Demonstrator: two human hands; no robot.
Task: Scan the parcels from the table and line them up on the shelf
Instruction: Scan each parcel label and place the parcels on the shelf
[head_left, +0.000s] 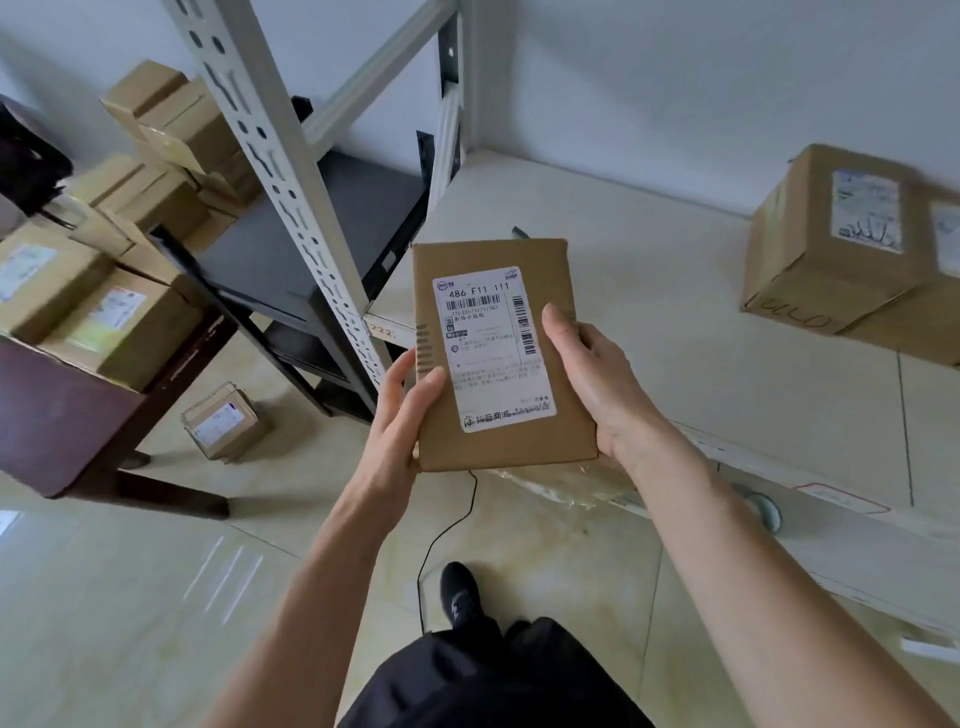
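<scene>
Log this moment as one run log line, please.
held: flat brown cardboard parcel, label up | left hand: grips | right hand: grips | white shelf: two boxes

A parcel storeroom: metal racking (291, 171), labelled cardboard parcels (104, 322) piled on a table (67, 415).

Matt brown cardboard parcel (498, 358) with a smooth white paper label (493, 348); glossy tiled floor (156, 597); painted metal shelf post (291, 171).

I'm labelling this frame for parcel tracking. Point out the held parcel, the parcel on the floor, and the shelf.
held parcel (498, 353): head view, on its white label.
parcel on the floor (221, 426): head view, on its label.
shelf (649, 312): head view, bare board.
</scene>
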